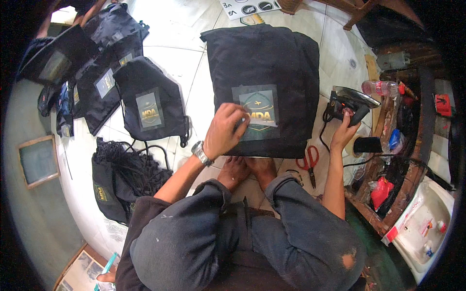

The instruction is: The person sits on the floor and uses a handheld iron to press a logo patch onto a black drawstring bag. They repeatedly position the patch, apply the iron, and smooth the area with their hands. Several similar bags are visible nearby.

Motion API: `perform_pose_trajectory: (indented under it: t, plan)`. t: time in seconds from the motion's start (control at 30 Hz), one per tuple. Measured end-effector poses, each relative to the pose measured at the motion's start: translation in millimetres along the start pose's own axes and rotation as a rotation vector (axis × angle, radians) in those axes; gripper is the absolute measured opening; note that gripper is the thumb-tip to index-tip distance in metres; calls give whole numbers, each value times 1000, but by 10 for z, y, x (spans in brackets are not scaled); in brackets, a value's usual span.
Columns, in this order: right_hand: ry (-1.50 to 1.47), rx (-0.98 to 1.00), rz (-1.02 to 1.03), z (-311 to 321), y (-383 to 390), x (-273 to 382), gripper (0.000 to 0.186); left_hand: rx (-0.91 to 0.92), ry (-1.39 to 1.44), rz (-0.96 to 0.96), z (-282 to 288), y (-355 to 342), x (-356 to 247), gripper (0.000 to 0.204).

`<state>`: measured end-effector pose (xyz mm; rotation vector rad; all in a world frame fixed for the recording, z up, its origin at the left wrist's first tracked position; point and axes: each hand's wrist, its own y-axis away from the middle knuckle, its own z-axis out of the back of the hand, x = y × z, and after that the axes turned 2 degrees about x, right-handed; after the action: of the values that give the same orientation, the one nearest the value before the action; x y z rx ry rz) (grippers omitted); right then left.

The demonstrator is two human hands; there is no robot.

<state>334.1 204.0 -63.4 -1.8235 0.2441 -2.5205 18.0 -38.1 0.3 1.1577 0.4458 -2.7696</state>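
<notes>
A black fabric bag lies flat in front of my feet, with a gold and white printed design under a clear transfer film. My left hand, with a metal watch at its wrist, is closed at the lower left corner of this film. Its fingers pinch the film's edge, which looks slightly lifted and pale along the bottom. To the right of the bag, my right hand is closed round the handle of a clothes iron. The iron is tilted on its heel, soleplate facing away, with a small red light lit.
More black bags with film patches lie at the left, above a heap of corded bags. Red-handled scissors lie by my feet. A wooden rack, plastic bottle and white basin stand right. Another person's hand shows lower left.
</notes>
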Motion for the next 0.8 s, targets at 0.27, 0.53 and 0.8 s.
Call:
perform_pose_trajectory:
  t: [0.27,0.53,0.8]
  plan:
    - [22,24,41,47,23,-132,40,-24,200,386,89,-413,190,20]
    - [303,-172,170,91,357,107,54,-609,703,686,294,-327,710,21]
    - [656,707,747,-542,1115,759,56,-818,1117,760,325,240,1320,14]
